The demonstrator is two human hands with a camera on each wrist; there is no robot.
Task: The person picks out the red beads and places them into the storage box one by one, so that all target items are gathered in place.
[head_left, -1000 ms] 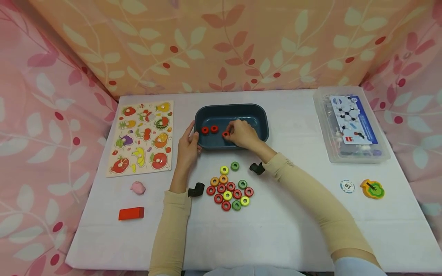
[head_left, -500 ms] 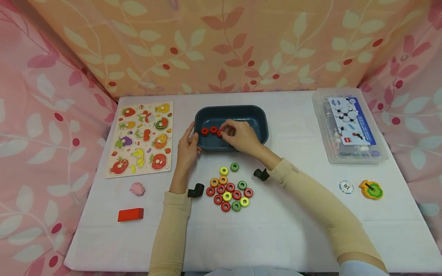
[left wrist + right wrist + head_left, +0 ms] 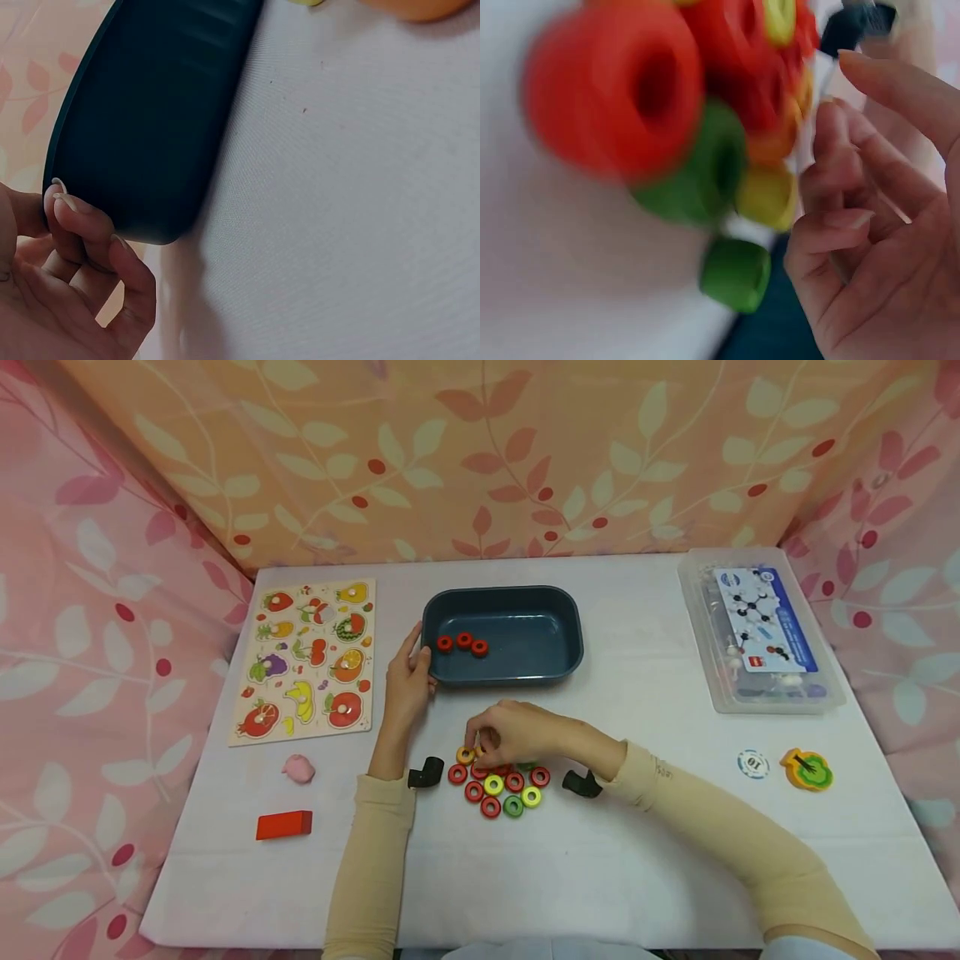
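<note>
The dark blue tray (image 3: 525,635) has three red rings (image 3: 460,637) lying near its left end. My left hand (image 3: 408,681) grips that end; in the left wrist view its fingers (image 3: 86,225) curl against the tray's wall. Over the far side of a loose cluster of red, yellow, orange and green rings (image 3: 474,800) hovers my right hand (image 3: 521,731), hiding some of them. Its thumb and index finger are parted, with nothing held between them. The right wrist view has a red ring (image 3: 592,90) and a green ring (image 3: 731,277) beside that hand.
A fruit puzzle board (image 3: 303,664) lies left of the tray, with a pink figure (image 3: 299,769) and red block (image 3: 284,825) nearer. To the right are a clear plastic case (image 3: 761,631), a round chip (image 3: 753,764) and a yellow-green tree toy (image 3: 807,770).
My right hand set a red ring beside the other two in the tray, let go, and came back toward the ring cluster. The left hand stayed on the tray.
</note>
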